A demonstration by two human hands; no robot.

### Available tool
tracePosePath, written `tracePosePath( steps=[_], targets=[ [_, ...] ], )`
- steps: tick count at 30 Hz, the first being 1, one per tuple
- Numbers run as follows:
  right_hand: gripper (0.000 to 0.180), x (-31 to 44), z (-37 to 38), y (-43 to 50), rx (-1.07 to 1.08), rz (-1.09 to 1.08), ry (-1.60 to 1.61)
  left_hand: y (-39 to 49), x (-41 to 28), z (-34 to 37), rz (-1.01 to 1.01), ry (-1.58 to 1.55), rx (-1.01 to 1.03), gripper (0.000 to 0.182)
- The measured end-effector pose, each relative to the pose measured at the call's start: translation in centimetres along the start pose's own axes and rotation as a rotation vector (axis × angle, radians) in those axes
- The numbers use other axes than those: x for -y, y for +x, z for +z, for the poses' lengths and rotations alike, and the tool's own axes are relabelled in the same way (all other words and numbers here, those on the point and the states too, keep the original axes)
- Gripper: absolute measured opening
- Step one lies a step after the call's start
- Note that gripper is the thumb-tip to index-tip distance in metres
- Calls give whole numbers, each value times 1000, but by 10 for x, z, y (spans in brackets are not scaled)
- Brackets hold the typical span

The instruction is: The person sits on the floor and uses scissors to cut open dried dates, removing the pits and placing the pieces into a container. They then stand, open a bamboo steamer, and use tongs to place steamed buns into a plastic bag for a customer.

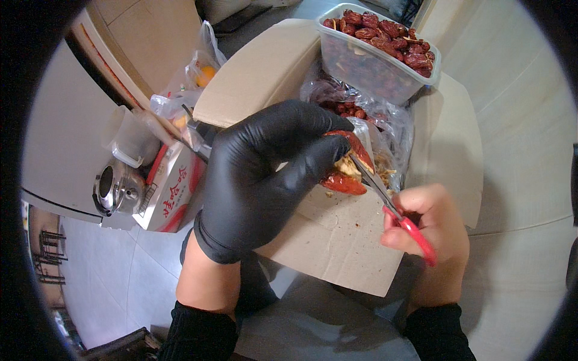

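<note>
My left hand [257, 180], in a black glove, pinches a split dried red fruit [344, 183], likely a jujube, between thumb and forefinger. Its wrinkled red skin is parted, and pale yellowish flesh shows inside. My bare right hand [435, 225] grips small scissors [384, 198] with red handles. Their blades reach into the opened fruit, so the tips are partly hidden. Beneath both hands lies an open cardboard box [334, 243], its near flap sprinkled with crumbs. Inside it, a clear plastic bag [397, 131] holds more dark red dried fruit.
A clear plastic tub [370, 74] heaped with dried jujubes rests at the box's far side. To the left are a printed white-and-red carton [169, 194], a steel kettle [119, 189], a translucent container [131, 140] and a plastic bag [198, 67] with orange fruit. A pale wall [519, 180] borders the right.
</note>
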State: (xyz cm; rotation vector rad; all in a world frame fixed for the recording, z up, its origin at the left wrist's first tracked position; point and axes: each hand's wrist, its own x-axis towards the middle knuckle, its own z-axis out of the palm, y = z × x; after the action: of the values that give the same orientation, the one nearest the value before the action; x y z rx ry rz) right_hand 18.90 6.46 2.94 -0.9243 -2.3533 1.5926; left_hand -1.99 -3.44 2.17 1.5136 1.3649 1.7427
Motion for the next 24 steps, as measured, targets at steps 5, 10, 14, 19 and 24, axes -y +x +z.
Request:
tracePosePath(
  steps=[5,10,14,19,24],
  targets=[
    [36,-4,3,5,24,-56,149,-1,-1,-4,-32,-110,6,22],
    [39,4,11,-9,-311,-78,-381,-1,3,1,12,110,-44,18],
    [43,3,15,-4,-377,-197,-456,-2,0,3,172,401,-46,16],
    [42,-1,8,-5,-289,-255,-552,-2,-2,2,261,481,-5,17],
    [43,-4,1,1,-21,-147,-84,-1,-4,0,183,318,-1,18]
  ],
)
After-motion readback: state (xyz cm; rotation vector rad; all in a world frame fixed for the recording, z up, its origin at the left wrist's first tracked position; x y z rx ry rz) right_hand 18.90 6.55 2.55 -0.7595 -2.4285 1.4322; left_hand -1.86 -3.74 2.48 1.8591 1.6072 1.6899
